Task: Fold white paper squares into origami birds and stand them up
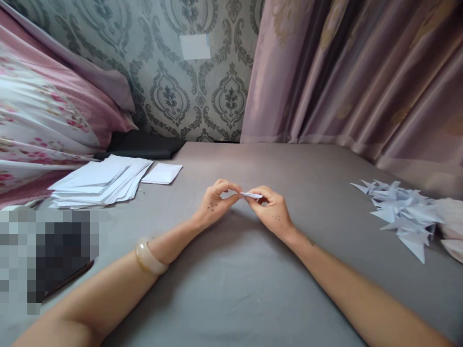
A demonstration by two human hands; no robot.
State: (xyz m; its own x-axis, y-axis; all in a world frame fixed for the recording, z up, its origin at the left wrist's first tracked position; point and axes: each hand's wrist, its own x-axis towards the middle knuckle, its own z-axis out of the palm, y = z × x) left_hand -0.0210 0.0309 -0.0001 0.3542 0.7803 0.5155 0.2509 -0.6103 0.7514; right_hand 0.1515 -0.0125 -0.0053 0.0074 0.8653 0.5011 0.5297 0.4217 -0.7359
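Between my two hands is a small piece of folded white paper point(252, 195), seen nearly edge-on just above the grey sheet. My left hand point(216, 200) pinches its left tip between thumb and forefinger. With thumb and fingers closed, my right hand point(272, 209) grips the paper's right part and hides some of it. A pale bangle point(150, 258) circles my left wrist. The exact shape of the fold is too small to tell.
At the left lie a stack of white paper sheets point(97, 183) and a smaller pile of white paper point(162, 173), with a dark cloth point(144, 144) behind. Several folded pointed paper pieces point(401, 209) are heaped at the right. Curtains point(307, 72) hang behind the grey surface point(224, 289).
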